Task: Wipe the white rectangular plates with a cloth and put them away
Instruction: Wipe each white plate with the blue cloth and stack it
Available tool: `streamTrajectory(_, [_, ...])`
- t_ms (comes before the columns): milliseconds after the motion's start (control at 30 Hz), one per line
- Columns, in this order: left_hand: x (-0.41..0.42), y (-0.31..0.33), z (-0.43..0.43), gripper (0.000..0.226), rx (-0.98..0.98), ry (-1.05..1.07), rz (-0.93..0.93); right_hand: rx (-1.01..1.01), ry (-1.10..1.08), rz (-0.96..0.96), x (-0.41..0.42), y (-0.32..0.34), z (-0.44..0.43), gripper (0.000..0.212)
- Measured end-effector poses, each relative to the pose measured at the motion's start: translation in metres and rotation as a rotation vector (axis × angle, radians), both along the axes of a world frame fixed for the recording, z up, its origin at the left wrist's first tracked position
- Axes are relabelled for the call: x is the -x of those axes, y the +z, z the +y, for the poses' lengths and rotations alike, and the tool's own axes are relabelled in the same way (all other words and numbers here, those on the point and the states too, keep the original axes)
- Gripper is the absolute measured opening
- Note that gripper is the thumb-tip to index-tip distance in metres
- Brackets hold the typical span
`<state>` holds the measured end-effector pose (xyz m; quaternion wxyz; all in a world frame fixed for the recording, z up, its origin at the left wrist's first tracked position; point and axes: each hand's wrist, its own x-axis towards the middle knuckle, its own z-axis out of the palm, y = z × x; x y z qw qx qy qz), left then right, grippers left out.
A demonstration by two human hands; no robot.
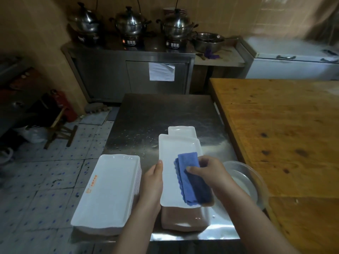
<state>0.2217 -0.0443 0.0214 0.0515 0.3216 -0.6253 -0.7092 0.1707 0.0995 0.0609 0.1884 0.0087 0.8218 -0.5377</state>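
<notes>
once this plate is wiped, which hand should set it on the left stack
Left, probably. The left hand holds the plate by its edge beside the left stack; the right hand is busy gripping the cloth.

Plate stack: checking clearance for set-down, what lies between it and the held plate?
The left hand, holding the plate by its edge; head view.

On my feed the left grip [153, 178] and the right grip [207, 171] are bare hands. The left forearm [139, 217] and right forearm [244, 204] are also uncovered, right down to where the bottom edge cuts them off. I cannot tell what is worn higher up. The one thumbnail I can see on each grip is trimmed short and rounded. The knuckles look too soft for finer detail.
</notes>
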Motion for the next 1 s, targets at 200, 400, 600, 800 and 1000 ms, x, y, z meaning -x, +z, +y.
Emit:
streamTrajectory(200, [-0.012,-0.032,0.007,0.027,0.129,-0.007,-0.079,0.504,-0.009,-0.316,0.002,-0.005,0.039,0.029])
streamTrajectory(400, [-0.019,-0.070,0.002,0.033,0.394,-0.056,-0.215,0.643,-0.040,-0.404,-0.004,-0.027,0.049,0.034])
streamTrajectory(600, [-0.012,-0.081,0.003,0.036,0.821,-0.137,-0.205,0.664,-0.077,-0.447,0.000,-0.043,0.044,0.029])
streamTrajectory(800, [-0.007,-0.091,0.002,0.039,0.938,-0.187,-0.256,0.630,-0.115,-0.452,0.007,-0.056,0.038,0.019])
streamTrajectory(1000, [0.012,-0.095,-0.013,0.034,0.840,-0.286,-0.348,0.624,-0.162,-0.479,0.018,-0.069,0.032,0.016])
